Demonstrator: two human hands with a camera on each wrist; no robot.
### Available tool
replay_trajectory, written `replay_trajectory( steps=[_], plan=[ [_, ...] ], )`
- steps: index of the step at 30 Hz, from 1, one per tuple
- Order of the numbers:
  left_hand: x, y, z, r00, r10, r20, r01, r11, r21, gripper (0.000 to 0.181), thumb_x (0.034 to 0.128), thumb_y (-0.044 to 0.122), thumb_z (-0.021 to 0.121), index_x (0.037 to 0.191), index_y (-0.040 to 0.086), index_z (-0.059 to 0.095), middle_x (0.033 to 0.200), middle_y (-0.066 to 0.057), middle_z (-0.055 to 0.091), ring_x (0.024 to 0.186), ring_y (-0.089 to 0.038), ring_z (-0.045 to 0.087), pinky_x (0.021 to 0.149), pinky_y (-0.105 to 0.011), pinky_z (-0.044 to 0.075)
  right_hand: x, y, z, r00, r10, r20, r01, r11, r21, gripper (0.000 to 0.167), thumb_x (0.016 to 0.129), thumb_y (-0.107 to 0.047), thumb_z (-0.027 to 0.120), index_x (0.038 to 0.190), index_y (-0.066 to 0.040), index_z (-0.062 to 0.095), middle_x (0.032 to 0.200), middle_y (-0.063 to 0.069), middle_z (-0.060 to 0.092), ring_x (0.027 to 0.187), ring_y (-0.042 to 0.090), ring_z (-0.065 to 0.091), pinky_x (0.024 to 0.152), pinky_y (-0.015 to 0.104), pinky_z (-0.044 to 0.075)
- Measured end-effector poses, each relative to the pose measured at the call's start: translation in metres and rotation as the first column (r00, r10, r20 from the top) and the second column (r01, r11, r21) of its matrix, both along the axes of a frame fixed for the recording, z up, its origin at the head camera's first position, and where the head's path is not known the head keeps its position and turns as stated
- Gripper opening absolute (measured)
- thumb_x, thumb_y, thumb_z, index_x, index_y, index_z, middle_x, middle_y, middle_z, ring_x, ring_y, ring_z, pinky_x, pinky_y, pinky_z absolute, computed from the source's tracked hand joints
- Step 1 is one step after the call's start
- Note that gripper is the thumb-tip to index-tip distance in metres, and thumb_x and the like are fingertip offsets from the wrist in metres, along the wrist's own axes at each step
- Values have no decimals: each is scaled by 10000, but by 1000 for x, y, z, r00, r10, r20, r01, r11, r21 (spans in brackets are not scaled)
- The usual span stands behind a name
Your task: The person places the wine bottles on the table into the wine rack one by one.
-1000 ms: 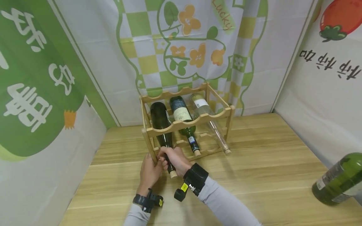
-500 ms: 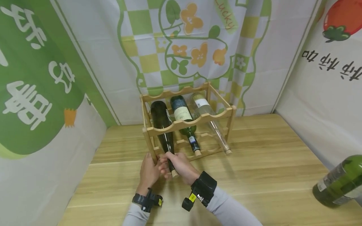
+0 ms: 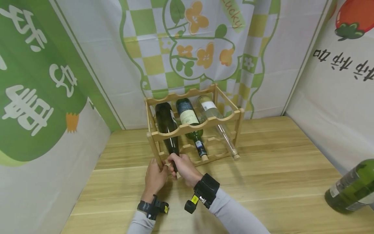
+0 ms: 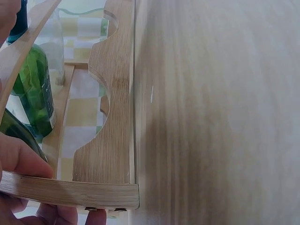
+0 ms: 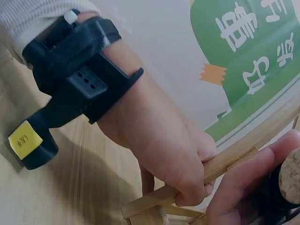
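Note:
A wooden wine rack (image 3: 195, 127) stands on the table, with three corked bottles lying across its upper tier, necks pointing to the front. My left hand (image 3: 155, 177) grips the rack's front left post near its foot; the left wrist view shows its fingers (image 4: 23, 157) on both sides of that post. At the leftmost bottle, a dark wine bottle (image 3: 166, 120), my right hand (image 3: 187, 169) holds the neck. The cork (image 5: 291, 177) sticks out past the fingers in the right wrist view. Beside it lie a labelled green wine bottle (image 3: 188, 117) and a clear glass bottle (image 3: 211, 112).
Another green bottle (image 3: 352, 187) stands upright at the table's right edge. Printed curtains (image 3: 201, 42) hang behind the rack and along both sides. Bare wooden tabletop (image 3: 271, 169) lies between the rack and that bottle.
The dark wine bottle has slid slightly backward into the rack. My right hand loosened its fingers half a second ago and now holds the neck again. My left hand has stayed at the post.

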State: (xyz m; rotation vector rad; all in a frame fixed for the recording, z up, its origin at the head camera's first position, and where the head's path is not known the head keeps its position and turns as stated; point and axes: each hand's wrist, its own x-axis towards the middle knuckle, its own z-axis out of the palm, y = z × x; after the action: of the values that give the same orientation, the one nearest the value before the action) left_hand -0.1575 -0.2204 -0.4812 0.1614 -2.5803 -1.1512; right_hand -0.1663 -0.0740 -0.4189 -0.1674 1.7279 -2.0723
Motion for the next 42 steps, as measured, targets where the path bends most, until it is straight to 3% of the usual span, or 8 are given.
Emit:
replay_trajectory(
  steps=[6,11,14,19,24,28,36,42],
  plan=[
    [-1,1,-1,1000,-14,-10,14,1000,17,88,925,52,611,1012,51,602,962,-129,599,840,-270,573,665,-342,415,-2,2,1,1000,9,12,-9,1000,0,210,980,-252,549,972,-64,641,625,-26,550,519,88,491,493,240,423],
    [-2,0,-3,997,-56,-50,61,994,96,107,941,-26,594,1035,24,591,991,-154,608,879,-269,574,733,-332,430,3,7,4,998,48,28,-49,998,43,483,1024,-377,499,1266,11,655,701,13,664,570,99,627,525,246,515],
    [-3,-1,-5,993,-96,-73,106,983,153,88,954,-52,563,1030,-10,577,934,-148,578,826,-229,547,716,-298,432,10,13,5,998,61,17,-62,991,115,584,1059,-413,425,1479,-22,535,810,85,729,679,155,718,619,315,609],
    [-4,-1,-6,989,-126,-76,140,964,226,58,991,-49,512,1020,-23,554,895,-134,565,721,-148,490,633,-243,410,28,29,6,987,124,-98,-83,936,342,611,1086,-488,377,1466,-47,562,1044,168,733,900,258,747,823,418,617],
    [-5,-1,-8,989,-137,-52,146,958,248,36,1039,-13,494,1051,-13,529,972,-151,591,732,-126,502,640,-221,427,53,58,14,913,323,-251,-97,767,634,638,1077,-572,401,1332,-36,635,1160,147,726,1018,256,707,869,427,567],
    [-6,0,-9,990,-135,-33,139,958,251,49,1043,-3,493,1079,-5,527,1029,-163,612,774,-124,525,679,-217,449,75,89,17,850,465,-246,-173,689,704,633,1028,-479,577,1440,3,569,1189,75,744,1033,153,704,883,353,583],
    [-7,6,-8,995,-98,14,90,955,283,33,1027,28,545,1060,29,542,869,-74,572,596,-71,452,544,-209,385,105,166,31,800,568,-194,-325,682,655,266,1038,-259,632,1244,-115,719,1108,-84,743,955,-40,650,854,228,554],
    [-7,3,-7,998,-68,0,65,956,285,83,1059,121,579,1054,38,577,897,-55,550,763,-116,508,684,-230,419,113,215,54,748,587,-309,-182,629,756,206,1048,-262,647,1213,-171,728,1040,-168,724,933,-68,640,811,228,560]
  ],
)
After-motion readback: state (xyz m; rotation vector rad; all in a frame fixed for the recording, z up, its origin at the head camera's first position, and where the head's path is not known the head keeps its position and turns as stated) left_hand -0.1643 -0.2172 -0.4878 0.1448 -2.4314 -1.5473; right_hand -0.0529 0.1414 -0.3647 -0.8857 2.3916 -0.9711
